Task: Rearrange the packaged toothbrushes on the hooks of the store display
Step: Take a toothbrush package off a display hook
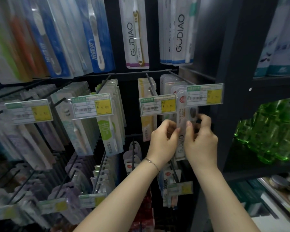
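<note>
Clear-plastic toothbrush pack stands upright, top just beside the price tag — your left hand and right hand pinch it below.

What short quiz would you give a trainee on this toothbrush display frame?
1. True or false: only the right hand holds the GUDIAO toothbrush package.
2. What stands to the right of the hands? A) green bottles B) red cans C) books
3. Fill in: the bracelet is on the ___ wrist.

Key
1. False: the left hand pinches the package too.
2. A
3. left
</note>
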